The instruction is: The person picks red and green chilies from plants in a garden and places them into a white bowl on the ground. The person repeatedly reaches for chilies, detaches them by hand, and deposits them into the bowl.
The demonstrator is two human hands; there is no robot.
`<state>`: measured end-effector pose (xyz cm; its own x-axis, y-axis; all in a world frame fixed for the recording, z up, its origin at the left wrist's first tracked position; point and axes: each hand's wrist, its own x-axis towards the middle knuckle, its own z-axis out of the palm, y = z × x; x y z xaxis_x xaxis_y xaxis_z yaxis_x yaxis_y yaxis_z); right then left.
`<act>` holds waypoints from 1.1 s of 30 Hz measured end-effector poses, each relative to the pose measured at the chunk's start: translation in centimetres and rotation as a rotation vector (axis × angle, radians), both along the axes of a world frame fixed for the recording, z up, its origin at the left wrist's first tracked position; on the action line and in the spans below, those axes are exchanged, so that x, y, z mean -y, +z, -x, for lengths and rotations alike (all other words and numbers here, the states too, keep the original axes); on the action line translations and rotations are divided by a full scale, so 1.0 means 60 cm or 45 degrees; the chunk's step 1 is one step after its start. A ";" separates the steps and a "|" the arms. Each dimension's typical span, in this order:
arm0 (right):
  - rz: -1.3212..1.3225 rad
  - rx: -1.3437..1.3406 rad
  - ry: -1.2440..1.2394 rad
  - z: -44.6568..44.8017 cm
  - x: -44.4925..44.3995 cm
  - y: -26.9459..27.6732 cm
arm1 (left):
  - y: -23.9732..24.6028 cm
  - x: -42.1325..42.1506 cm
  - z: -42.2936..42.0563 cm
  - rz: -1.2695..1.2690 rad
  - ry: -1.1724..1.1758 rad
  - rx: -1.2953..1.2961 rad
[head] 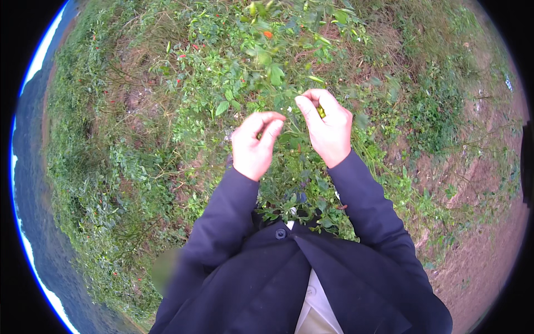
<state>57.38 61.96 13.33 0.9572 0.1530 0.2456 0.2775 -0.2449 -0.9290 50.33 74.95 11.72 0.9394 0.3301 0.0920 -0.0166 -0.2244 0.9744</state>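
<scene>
My right hand [331, 131] is curled in front of my chest, thumb and forefinger nearly meeting. Small yellow-green chili peppers [321, 111] show inside its bent fingers. Lower and to the left, my left hand [252, 146] has its fingers bent toward the thumb. A small greenish patch shows in its grasp, but I cannot tell what it is. Between and beyond both hands spreads a chili plant [276, 75] with green leaves, small white flowers and slender green pods [316, 79]. Some of its upper parts are blurred.
Red chili peppers [182, 56] dot the plants on the left, and an orange one [268, 35] hangs farther ahead. Dry grass [363, 58] mixes with the growth. Bare brown soil [467, 267] lies at right. Leafy stems [292, 204] reach up against my dark jacket [250, 288].
</scene>
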 end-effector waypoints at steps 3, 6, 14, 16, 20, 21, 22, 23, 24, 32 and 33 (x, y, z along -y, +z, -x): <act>0.041 -0.025 -0.005 -0.014 -0.005 0.001 | -0.011 -0.010 -0.024 0.319 0.100 0.077; 0.007 -0.070 0.031 -0.034 -0.020 0.001 | -0.013 -0.039 -0.055 0.175 0.358 0.117; 0.117 -0.122 0.094 -0.048 -0.057 0.007 | -0.021 -0.093 -0.135 -0.998 0.188 0.303; 0.180 -0.168 0.115 -0.045 -0.060 0.010 | -0.025 -0.087 -0.130 -0.805 0.121 0.371; 0.155 0.017 0.124 -0.025 -0.057 0.012 | -0.020 -0.070 -0.102 -0.984 0.047 0.381; 0.154 -0.002 0.117 -0.018 -0.056 0.012 | -0.016 -0.066 -0.095 -1.012 0.040 0.392; 0.158 -0.014 0.104 -0.011 -0.056 0.012 | -0.012 -0.062 -0.091 -1.042 0.036 0.409; 0.161 -0.026 0.090 -0.005 -0.054 0.011 | -0.008 -0.059 -0.087 -1.070 0.035 0.420; 0.233 0.004 0.096 -0.004 -0.054 0.010 | -0.004 -0.054 -0.083 -1.101 0.071 0.474; -1.310 -1.421 0.702 -0.030 0.005 -0.011 | 0.015 -0.046 -0.046 -0.850 -0.074 0.530; -1.372 -1.418 0.803 -0.027 0.009 -0.010 | 0.016 -0.046 -0.044 -0.865 -0.071 0.525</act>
